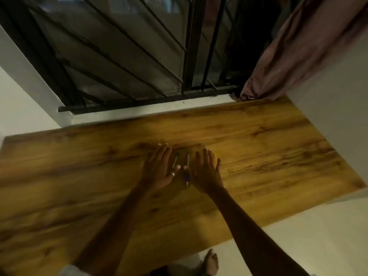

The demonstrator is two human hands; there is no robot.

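Head view: left grip (159, 170) and right grip (207, 172) lie flat on the tabletop (278, 156), fingers straight, holding nothing. Between them are the green pen (176, 158) and blue pen (187, 172) (thumbs just beside each). Probably the lining-up step; the next move needs a pinch on one barrel.

Domestic room, a home. Wood-grain surface (258, 136) set under a window with black metal bars (119, 56). Brown curtain (298, 46) hanging at right. Plain white walls (334, 100). 1 bare foot (211, 262) on pale floor (298, 246).
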